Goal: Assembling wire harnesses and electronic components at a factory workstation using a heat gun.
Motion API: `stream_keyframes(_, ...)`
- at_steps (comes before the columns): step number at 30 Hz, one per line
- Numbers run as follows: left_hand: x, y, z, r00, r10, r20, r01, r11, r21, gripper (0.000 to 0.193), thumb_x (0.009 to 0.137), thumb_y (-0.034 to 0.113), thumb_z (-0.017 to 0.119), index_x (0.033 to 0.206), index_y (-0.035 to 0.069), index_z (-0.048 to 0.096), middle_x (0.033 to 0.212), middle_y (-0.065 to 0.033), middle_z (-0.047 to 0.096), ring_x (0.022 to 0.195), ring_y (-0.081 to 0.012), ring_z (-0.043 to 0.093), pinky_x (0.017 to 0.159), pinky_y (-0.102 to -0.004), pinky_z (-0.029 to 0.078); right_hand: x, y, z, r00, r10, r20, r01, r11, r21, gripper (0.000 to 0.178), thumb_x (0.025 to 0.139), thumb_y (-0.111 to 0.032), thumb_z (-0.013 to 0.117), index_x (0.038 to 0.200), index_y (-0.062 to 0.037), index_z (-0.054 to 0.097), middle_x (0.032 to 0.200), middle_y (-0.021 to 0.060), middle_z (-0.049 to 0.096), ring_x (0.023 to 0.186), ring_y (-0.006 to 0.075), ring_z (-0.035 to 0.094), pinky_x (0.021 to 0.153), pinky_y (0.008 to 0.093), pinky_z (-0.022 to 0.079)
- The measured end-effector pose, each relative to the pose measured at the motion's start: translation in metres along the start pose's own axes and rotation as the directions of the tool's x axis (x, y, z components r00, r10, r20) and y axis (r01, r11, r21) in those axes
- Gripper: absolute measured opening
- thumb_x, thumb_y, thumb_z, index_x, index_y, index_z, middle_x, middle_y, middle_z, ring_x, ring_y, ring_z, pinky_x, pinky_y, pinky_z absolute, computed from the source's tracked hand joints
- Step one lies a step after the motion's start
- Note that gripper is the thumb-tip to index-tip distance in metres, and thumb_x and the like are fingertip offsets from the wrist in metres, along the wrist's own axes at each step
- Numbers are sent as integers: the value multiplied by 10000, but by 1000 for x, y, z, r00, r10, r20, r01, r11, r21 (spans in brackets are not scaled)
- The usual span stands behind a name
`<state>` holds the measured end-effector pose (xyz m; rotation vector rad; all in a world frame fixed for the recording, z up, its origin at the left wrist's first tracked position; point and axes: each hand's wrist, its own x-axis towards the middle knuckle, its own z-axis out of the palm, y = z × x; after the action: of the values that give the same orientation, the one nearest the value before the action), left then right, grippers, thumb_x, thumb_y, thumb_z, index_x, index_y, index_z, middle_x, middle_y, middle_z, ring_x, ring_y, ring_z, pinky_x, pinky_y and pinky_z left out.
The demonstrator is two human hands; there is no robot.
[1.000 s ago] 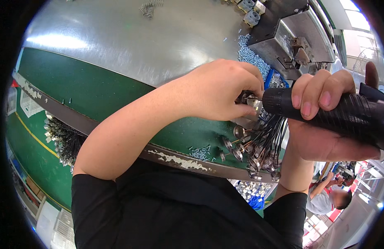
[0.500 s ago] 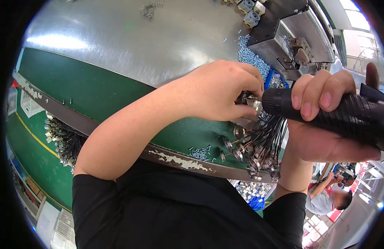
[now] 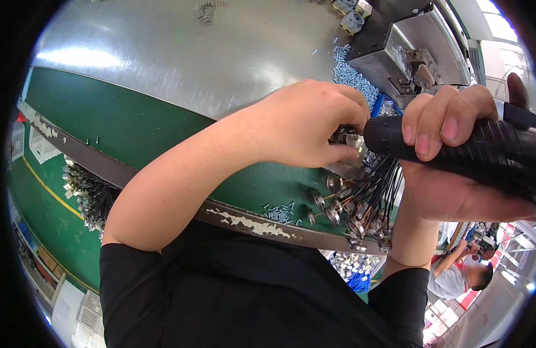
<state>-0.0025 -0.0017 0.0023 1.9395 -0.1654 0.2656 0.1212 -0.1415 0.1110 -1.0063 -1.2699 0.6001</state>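
Observation:
My right hand (image 3: 453, 151) is wrapped round a black electric screwdriver (image 3: 488, 148), held level, its nose pointing left. At that nose, my left hand (image 3: 320, 124) pinches a small metal part (image 3: 353, 141) between thumb and fingers. Those fingers hide most of the part, and I cannot make out the tool's tip against it. Just below hangs a bundle of round metal discs on thin stems (image 3: 352, 214), with black wires (image 3: 386, 180) running up from it.
Loose screws (image 3: 352, 72) spill beside a blue tray (image 3: 385, 106) and a metal fixture (image 3: 418, 52). A smaller screw pile (image 3: 281, 213) lies near the bench edge (image 3: 250, 225). Springs (image 3: 204, 10) and grey blocks (image 3: 352, 22) sit farther back. Another person (image 3: 459, 277) is at the right.
The screwdriver's nose has risen slightly, along with my right hand's fingers. My left hand stays almost in place, still pinching the small metal part.

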Motion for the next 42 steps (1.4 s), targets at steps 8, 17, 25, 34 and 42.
stream_keyframes(8, -3, -2, 2, 1000, -1, -7, 1, 1000, -7, 274, 814, 212, 836, 1029, 62, 758, 1077, -83, 725, 980, -336, 718, 848, -432, 580, 2, 4, 2, 1000, 1, -9, -1, 1000, 4, 1197, 817, -921, 581, 1608, -68, 298, 913, 36, 522, 684, 158, 537, 628, 344, 446)
stream_keyframes(17, -2, 2, 4, 998, 3, -56, -4, 1000, -25, 247, 810, 174, 835, 1017, 60, 764, 996, -85, 718, 822, -304, 701, 748, -408, 565, 24, 32, 9, 999, -10, -39, 10, 1000, -9, 1193, 809, -924, 585, 1595, -68, 315, 912, 34, 524, 687, 157, 539, 633, 345, 447)
stream_keyframes(25, -3, -3, 8, 995, 29, -93, -33, 999, -32, 256, 791, 173, 844, 1000, 49, 764, 963, -101, 718, 846, -319, 703, 755, -420, 562, 23, 33, 8, 1000, -27, -8, 27, 1000, 0, 1190, 801, -927, 589, 1583, -68, 330, 910, 33, 525, 689, 157, 540, 637, 346, 448)
stream_keyframes(34, -3, -2, 6, 997, 10, -77, -10, 1000, 7, 266, 771, 179, 854, 961, 25, 751, 971, -128, 731, 902, -345, 722, 791, -427, 578, 6, 11, 12, 999, -20, 29, 19, 1000, 8, 1187, 792, -931, 594, 1570, -68, 348, 909, 31, 527, 691, 156, 542, 642, 346, 450)
stream_keyframes(42, -4, -3, 4, 997, 24, -78, -20, 999, 41, 271, 768, 185, 849, 959, 20, 748, 974, -144, 736, 914, -353, 723, 804, -435, 582, 3, 8, 17, 998, -12, 54, 11, 1000, 21, 1184, 785, -934, 598, 1558, -69, 363, 907, 30, 528, 693, 156, 543, 646, 347, 451)
